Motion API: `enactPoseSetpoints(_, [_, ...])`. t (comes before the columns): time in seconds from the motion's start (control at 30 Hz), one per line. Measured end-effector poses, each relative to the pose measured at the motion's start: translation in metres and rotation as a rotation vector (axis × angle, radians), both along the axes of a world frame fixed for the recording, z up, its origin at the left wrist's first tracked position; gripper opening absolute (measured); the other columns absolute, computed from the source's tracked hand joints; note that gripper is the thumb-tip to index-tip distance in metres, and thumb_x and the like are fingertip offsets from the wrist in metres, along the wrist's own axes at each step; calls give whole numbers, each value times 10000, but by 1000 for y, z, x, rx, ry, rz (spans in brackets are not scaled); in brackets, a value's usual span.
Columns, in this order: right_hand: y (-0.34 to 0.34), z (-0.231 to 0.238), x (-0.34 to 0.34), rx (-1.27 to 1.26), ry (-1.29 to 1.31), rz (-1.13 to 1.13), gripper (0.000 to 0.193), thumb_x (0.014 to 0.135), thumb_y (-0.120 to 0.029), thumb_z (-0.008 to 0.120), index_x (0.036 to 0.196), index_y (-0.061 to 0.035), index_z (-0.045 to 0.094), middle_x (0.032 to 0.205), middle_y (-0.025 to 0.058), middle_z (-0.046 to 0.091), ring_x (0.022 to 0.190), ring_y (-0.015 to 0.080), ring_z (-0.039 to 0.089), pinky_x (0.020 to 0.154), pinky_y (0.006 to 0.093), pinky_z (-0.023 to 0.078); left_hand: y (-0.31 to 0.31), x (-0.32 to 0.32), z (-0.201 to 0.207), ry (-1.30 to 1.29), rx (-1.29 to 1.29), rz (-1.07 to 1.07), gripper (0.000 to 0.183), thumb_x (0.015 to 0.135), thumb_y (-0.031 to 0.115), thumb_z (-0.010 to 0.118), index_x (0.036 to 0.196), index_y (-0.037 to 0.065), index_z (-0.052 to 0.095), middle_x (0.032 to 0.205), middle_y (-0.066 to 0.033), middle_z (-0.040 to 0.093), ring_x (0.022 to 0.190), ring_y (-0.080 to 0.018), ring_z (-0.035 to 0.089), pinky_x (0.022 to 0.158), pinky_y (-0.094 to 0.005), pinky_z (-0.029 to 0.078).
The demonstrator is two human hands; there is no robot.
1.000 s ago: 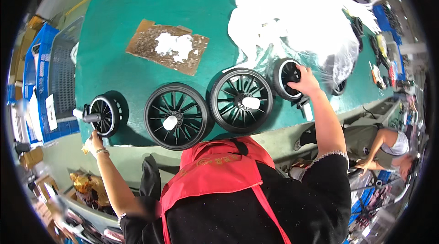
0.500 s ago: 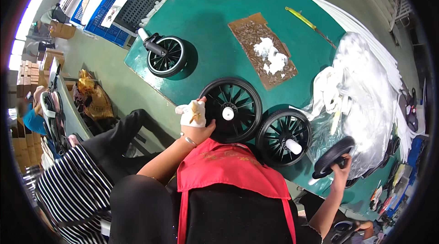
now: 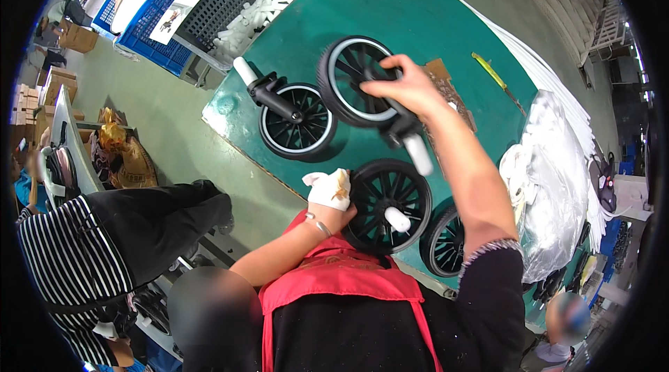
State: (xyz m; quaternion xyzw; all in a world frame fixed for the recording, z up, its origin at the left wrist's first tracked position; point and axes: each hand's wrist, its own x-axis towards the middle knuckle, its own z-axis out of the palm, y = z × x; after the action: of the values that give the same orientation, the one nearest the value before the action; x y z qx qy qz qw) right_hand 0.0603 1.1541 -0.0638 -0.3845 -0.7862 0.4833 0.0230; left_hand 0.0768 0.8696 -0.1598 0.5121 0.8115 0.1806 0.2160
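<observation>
My right hand [image 3: 412, 90] is closed on a small black wheel [image 3: 346, 69] with a pale ring and a dark fork, held above the green table. A white tube end [image 3: 419, 156] sticks out from its fork. Partly wrapped in white cloth, my left hand [image 3: 332, 199] grips the left edge of a larger spoked wheel [image 3: 368, 222] with a white hub piece. Left of the held wheel, a similar wheel with a fork [image 3: 289, 136] rests on the table, its white tube pointing up left. Another spoked wheel [image 3: 446, 250] lies partly behind my right arm.
A grey crate [image 3: 209, 6] of white tubes stands beyond the table [image 3: 327, 10], beside a blue crate [image 3: 157, 37]. Cardboard [image 3: 446, 83] and a yellow cutter [image 3: 490, 69] lie on the far side. Clear plastic wrap [image 3: 550, 198] is heaped at right. Another person [image 3: 83, 246] is at left.
My right hand has brought the small wheel from the lower right up to the middle of the table. My left hand stays on the larger wheel's edge. The view has shifted.
</observation>
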Motion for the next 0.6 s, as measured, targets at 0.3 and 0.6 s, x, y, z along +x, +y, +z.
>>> enactPoseSetpoints(0.3, [-26, -30, -4, -342, 331, -272, 542, 854, -311, 735, 1268, -19, 546, 1238, 115, 591, 1169, 203, 539, 1015, 337, 390, -28, -40, 2, -65, -27, 89, 841, 622, 405, 717, 1322, 8, 472, 1268, -233, 498, 1217, -398, 456, 1061, -442, 349])
enactPoseSetpoints(0.6, [-62, -48, 396, 532, -531, -752, 568, 831, -314, 739, 1288, -55, 524, 1316, 188, 526, 1230, 301, 496, 1028, 373, 382, -17, -30, 23, -44, 206, -137, 955, 593, 227, 733, 1425, -16, 331, 1477, -246, 337, 1347, -426, 349, 1083, -474, 318])
